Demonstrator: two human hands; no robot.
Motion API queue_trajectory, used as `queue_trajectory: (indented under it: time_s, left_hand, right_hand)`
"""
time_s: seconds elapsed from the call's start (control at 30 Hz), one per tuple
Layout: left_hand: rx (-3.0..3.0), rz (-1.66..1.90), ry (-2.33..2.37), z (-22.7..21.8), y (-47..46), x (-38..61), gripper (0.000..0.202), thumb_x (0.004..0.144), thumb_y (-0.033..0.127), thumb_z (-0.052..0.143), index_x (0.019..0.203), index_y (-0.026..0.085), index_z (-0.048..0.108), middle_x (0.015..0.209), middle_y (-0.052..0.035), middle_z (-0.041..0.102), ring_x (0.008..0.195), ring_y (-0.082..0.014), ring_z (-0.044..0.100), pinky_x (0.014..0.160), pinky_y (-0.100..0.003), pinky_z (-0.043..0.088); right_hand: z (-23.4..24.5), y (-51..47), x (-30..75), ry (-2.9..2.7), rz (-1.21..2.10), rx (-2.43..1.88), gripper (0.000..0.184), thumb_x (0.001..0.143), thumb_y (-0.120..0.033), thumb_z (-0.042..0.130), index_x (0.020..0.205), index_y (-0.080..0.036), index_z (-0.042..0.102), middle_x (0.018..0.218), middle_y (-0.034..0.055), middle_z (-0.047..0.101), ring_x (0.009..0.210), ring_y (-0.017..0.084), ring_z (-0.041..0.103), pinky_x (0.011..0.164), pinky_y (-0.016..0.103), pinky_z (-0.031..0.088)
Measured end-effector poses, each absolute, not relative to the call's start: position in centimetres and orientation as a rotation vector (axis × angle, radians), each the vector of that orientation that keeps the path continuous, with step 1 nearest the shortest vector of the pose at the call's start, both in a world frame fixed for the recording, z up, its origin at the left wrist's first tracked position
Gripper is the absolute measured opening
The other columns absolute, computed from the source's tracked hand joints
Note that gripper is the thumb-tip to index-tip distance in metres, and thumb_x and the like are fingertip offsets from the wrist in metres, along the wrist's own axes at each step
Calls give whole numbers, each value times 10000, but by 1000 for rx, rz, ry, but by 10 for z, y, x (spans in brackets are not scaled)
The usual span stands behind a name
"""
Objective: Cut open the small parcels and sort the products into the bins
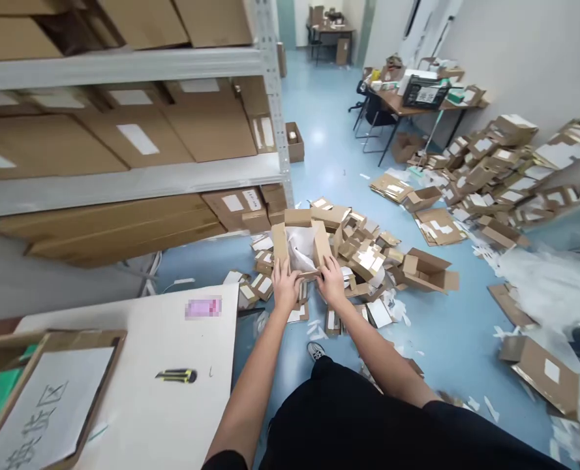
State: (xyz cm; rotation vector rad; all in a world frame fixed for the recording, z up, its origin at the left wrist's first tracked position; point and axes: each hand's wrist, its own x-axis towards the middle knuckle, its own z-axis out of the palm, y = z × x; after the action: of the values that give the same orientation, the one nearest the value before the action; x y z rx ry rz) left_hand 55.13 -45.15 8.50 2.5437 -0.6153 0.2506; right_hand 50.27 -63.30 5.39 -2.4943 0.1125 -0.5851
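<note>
I hold an open cardboard box [299, 238] out in front of me, its flaps up and white packing paper [303, 251] showing inside. My left hand [284, 284] grips the box's near left edge with fingers curled. My right hand [331, 279] grips the near right edge, fingers bent over the rim. Below the box lies a heap of small opened cardboard boxes [363, 254] on the blue floor.
A white table [172, 365] at my lower left carries a yellow-black utility knife [177, 375] and a cardboard tray [49, 391]. Metal shelving [123, 176] with flat cartons fills the left. More boxes [505, 170] pile against the right wall; a desk [417, 98] stands beyond.
</note>
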Motion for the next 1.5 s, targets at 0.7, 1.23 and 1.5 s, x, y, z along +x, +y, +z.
queue_trajectory:
  time_s: [0.7,1.23,1.5]
  left_hand:
    - [2445,275,-445,107,-450,590,537,924,168,576,1450,258,632,1716,-68,380,1607,-335,297,1306,-581,334]
    - [2514,525,443,99,-229,404,516,943,198,592,1457,234,613,1693,-103,406,1602,-349,302,1288,-591,358]
    - [2412,747,800,112,-143,221,513,947,198,591,1457,249,602,1694,-108,404,1597,-354,313,1268,-608,379]
  right_hand:
    - [78,-659,573,59,-581,-2386,453,893,-160,562,1334,-179,664,1540,174,525,1449,324,442,1234,550,387]
    - [95,-402,533,-841,-242,-2220,530,897,-171,596,1424,-207,627,1635,132,436,1507,358,367,1255,586,355]
    - [105,-281,400,-1200,-203,-2070,531,903,-197,602,1434,-197,617,1602,164,458,1479,362,409,1215,602,405]
